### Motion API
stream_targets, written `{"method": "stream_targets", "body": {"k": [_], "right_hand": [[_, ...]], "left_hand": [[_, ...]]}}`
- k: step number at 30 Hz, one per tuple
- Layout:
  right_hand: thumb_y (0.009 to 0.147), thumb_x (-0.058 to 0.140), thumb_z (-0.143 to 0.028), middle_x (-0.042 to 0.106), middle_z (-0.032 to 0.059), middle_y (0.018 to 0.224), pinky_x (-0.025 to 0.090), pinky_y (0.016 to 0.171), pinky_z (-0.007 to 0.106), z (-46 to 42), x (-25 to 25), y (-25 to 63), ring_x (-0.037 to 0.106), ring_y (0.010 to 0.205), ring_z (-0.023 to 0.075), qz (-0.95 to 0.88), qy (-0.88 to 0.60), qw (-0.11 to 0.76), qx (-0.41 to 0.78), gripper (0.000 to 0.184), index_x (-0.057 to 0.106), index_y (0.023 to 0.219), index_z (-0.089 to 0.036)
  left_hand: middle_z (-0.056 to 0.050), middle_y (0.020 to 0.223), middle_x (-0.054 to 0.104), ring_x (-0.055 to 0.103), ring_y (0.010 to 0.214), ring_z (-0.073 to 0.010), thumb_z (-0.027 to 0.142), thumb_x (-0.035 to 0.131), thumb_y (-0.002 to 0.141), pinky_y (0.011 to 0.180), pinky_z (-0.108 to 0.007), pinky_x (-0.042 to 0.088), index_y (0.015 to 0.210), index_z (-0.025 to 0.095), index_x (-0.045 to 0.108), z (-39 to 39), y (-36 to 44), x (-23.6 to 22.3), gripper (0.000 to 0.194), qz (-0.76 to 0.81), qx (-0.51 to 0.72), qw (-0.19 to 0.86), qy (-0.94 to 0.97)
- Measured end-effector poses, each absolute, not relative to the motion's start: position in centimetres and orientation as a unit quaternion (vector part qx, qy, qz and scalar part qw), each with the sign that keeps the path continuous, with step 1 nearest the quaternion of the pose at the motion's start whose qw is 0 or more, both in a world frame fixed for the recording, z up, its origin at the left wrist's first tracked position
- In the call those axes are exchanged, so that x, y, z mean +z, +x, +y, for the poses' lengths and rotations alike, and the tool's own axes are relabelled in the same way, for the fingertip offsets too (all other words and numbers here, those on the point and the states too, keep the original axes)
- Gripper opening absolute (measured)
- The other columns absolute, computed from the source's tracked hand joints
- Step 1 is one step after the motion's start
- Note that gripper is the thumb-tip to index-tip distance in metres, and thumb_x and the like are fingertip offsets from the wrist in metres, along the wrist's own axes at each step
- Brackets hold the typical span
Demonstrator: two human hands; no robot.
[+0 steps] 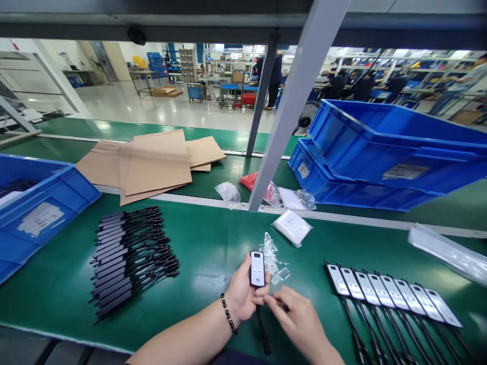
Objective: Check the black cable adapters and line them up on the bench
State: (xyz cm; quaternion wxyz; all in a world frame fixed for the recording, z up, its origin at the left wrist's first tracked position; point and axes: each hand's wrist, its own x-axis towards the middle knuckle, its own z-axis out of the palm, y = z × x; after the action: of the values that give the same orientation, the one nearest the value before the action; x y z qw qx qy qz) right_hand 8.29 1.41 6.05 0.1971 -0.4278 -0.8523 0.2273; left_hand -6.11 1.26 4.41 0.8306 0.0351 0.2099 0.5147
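My left hand (pixel 243 294) is closed around a small handheld device (pixel 257 271) with a silver-white face, a dark little screen and a black rim. From its lower end a black cable (pixel 262 329) hangs down to a plug. Close beside it, my right hand (pixel 299 317) has its fingers curled in, the fingertips near the left fingers; whatever they pinch is hidden. Just beyond the device lie loose clear plastic pieces (pixel 271 258). To the right, several similar white-faced devices (pixel 395 294) lie in a row with cables towards me. On the left is a row of black cabled devices (pixel 117 263).
A blue bin (pixel 45 218) stands at the left, and stacked blue bins (pixel 380 152) at the back right. Cardboard sheets (pixel 155 162), a white plastic packet (pixel 292 228) and small bags lie behind. A slanted grey post (pixel 292 111) rises mid-bench. Clear plastic sleeves (pixel 449 253) lie right.
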Motion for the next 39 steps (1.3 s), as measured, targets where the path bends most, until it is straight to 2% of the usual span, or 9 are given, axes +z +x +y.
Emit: {"method": "stream_targets", "body": {"k": [5, 14, 19, 23, 27, 32, 35, 39], "right_hand": [[0.082, 0.042, -0.034, 0.051, -0.0013, 0.056, 0.036, 0.049, 0.021, -0.6, 4.9, 7.2, 0.049, 0.051, 0.0104, -0.852, -0.428, 0.179, 0.24, 0.027, 0.053, 0.062, -0.019], [0.081, 0.042, -0.03, 0.049, -0.0015, 0.056, 0.033, 0.047, 0.02, -1.5, 4.1, 7.5, 0.045, 0.048, 0.0095, -0.858, -0.428, 0.183, 0.218, 0.027, 0.044, 0.057, -0.019], [0.081, 0.043, -0.029, 0.048, -0.0024, 0.053, 0.033, 0.047, 0.02, -1.8, 4.5, 8.6, 0.045, 0.047, 0.0087, -0.839, -0.45, 0.231, 0.202, 0.025, 0.046, 0.059, -0.019], [0.082, 0.042, -0.03, 0.048, -0.0018, 0.055, 0.032, 0.048, 0.02, -1.4, 5.3, 11.3, 0.046, 0.049, 0.0087, -0.828, -0.49, 0.243, 0.126, 0.025, 0.047, 0.06, -0.019], [0.08, 0.042, -0.032, 0.049, -0.0017, 0.052, 0.029, 0.046, 0.022, 0.2, 4.8, 14.9, 0.046, 0.046, 0.01, -0.812, -0.561, 0.159, 0.021, 0.029, 0.044, 0.055, -0.019], [0.077, 0.044, -0.028, 0.053, 0.0001, 0.048, 0.024, 0.043, 0.024, 1.8, 2.9, 18.7, 0.05, 0.045, 0.0137, -0.766, -0.642, 0.034, -0.009, 0.029, 0.045, 0.05, -0.02], [0.08, 0.041, -0.035, 0.054, 0.0012, 0.05, 0.023, 0.043, 0.024, 2.0, 2.8, 19.5, 0.051, 0.045, 0.0144, -0.74, -0.672, 0.028, -0.018, 0.032, 0.046, 0.052, -0.02], [0.079, 0.04, -0.045, 0.057, 0.0029, 0.06, 0.025, 0.043, 0.024, 2.7, 3.1, 18.9, 0.053, 0.047, 0.0145, -0.713, -0.694, 0.05, -0.09, 0.031, 0.048, 0.066, -0.018]], "left_hand": [[0.0, 0.067, 0.048, 0.033, 0.038, -0.0031, 0.06, 0.033, 0.074, 0.036, -0.018, 0.01, 0.084, 0.016, 0.045, 1.0, -5.8, 4.8, 0.047, 0.209, 0.529, 0.821, 0.049], [-0.003, 0.07, 0.052, 0.045, 0.047, -0.0092, 0.059, 0.031, 0.075, 0.046, -0.023, 0.03, 0.086, 0.014, 0.048, 0.5, -5.2, 4.8, 0.049, 0.216, 0.545, 0.807, 0.073], [-0.009, 0.08, 0.056, 0.055, 0.073, -0.0171, 0.056, 0.032, 0.077, 0.067, -0.029, 0.037, 0.092, 0.01, 0.053, 0.0, -4.8, 5.2, 0.052, 0.254, 0.526, 0.796, 0.16], [-0.013, 0.104, 0.054, 0.052, 0.093, -0.0193, 0.044, 0.036, 0.081, 0.08, -0.033, 0.034, 0.115, 0.016, 0.044, -0.9, -4.7, 5.3, 0.045, 0.234, 0.457, 0.818, 0.258], [-0.013, 0.119, 0.046, 0.047, 0.103, -0.0199, 0.04, 0.036, 0.082, 0.088, -0.036, 0.03, 0.123, 0.02, 0.038, -1.5, -4.6, 5.1, 0.045, 0.236, 0.391, 0.833, 0.313], [-0.013, 0.116, 0.049, 0.049, 0.101, -0.0203, 0.043, 0.036, 0.081, 0.087, -0.037, 0.031, 0.119, 0.019, 0.043, -1.7, -4.4, 4.8, 0.045, 0.268, 0.353, 0.825, 0.351], [-0.013, 0.11, 0.052, 0.052, 0.096, -0.02, 0.045, 0.035, 0.081, 0.084, -0.036, 0.034, 0.114, 0.017, 0.046, -1.7, -4.1, 4.5, 0.045, 0.279, 0.339, 0.815, 0.378], [-0.013, 0.103, 0.055, 0.055, 0.089, -0.019, 0.047, 0.032, 0.081, 0.079, -0.034, 0.037, 0.109, 0.015, 0.049, -1.9, -3.7, 4.0, 0.045, 0.285, 0.317, 0.806, 0.411]]}}
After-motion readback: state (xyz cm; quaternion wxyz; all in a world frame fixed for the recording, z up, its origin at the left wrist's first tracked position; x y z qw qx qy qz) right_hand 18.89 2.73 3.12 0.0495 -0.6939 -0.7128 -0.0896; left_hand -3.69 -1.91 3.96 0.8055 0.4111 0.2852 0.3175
